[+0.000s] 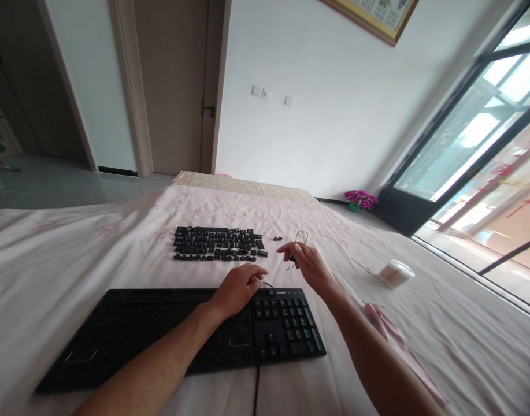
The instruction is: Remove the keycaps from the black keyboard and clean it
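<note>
A black full-size keyboard [286, 323] lies on the pink floral cloth. Its number pad has keys, while most of the left section is bare of caps. My left hand [238, 288] hovers over the keyboard's upper edge, its fingers pinched together. Something thin and pale shows at those fingertips, too small to name. Beyond the keyboard, my right hand [307, 263] grips a wire keycap puller [302, 236]; its wire loops stick out above and below the fingers. Removed black keycaps [217, 244] lie in rows on the cloth. A few small keycaps [277, 238] sit apart near my right fingertips.
To the right stands a clear round tub of cotton swabs [396, 273], with a loose swab [360, 265] beside it. A pink cloth [399, 344] lies next to my right forearm. The keyboard's cable [256, 387] runs toward me. Behind are a wall, a door and magenta flowers [360, 199].
</note>
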A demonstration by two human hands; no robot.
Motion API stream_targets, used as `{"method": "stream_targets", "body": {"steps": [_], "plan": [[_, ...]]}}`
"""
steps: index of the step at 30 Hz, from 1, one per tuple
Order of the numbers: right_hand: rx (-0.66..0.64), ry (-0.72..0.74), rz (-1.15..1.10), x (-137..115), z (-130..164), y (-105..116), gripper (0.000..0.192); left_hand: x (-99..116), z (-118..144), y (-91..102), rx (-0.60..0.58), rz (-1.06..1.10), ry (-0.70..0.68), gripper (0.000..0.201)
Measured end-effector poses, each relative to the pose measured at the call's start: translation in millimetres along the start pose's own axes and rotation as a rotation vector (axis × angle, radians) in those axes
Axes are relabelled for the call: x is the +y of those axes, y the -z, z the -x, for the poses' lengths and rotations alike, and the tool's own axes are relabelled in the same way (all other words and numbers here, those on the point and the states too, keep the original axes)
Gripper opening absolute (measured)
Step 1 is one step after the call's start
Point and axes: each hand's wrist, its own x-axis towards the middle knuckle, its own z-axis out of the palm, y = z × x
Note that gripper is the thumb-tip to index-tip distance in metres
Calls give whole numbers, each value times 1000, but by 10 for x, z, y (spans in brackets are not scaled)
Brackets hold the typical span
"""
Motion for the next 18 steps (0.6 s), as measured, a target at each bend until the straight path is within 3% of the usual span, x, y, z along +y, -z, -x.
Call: {"method": "stream_targets", "body": {"steps": [5,11,18], "plan": [[-39,-74,-275,-124,328,-146,31,20,18,13,-35,-56,-40,30],[-94,-71,-205,-117,438,-200,25,66,24,40,-110,-89,-61,26],[-95,98,-139,-193,447,-214,25,26,28,18,-159,-107,-79,23]]}}
